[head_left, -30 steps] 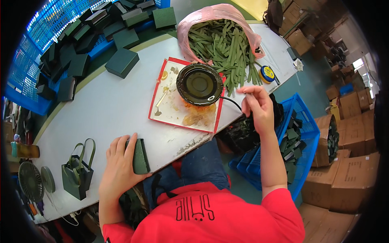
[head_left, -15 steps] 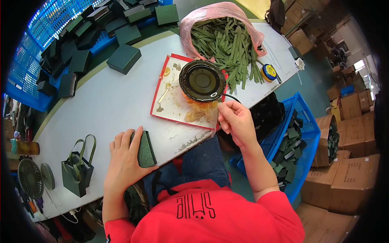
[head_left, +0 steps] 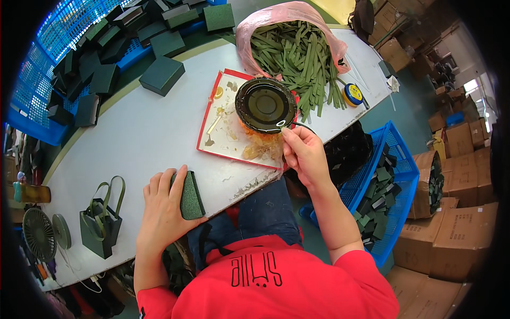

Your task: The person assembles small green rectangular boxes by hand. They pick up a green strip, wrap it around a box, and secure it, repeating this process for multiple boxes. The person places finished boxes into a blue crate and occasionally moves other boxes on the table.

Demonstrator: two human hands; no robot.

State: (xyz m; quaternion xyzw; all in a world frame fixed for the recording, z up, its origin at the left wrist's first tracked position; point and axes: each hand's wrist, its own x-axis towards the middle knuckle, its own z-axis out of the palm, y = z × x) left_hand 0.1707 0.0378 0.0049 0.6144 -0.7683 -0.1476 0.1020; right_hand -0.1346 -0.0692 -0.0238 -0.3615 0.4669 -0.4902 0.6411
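My left hand [head_left: 163, 207] is closed round a small dark green box [head_left: 191, 198] standing at the table's near edge, thumb along its near end and fingers over its left side. My right hand [head_left: 305, 157] is raised at the near right rim of a round black pot [head_left: 265, 101] with shiny dark liquid in it. Its thumb and forefinger are pinched together; anything between them is too small to make out. Under the pot lies a white tray with a red rim [head_left: 212, 119], spotted with dried yellowish glue.
A pink plastic bag [head_left: 245, 50] spills green ribbon strips [head_left: 297, 58] behind the pot, beside a yellow-and-blue round tin [head_left: 353, 95]. A green box [head_left: 162, 76] lies far left near blue crates [head_left: 32, 106]. A green ribbon-handled bag [head_left: 101, 228] and a fan [head_left: 39, 234] stand left.
My right hand has moved slightly up and left, bringing its pinched fingertips to the pot's rim. My left hand and the green box have stayed in place.
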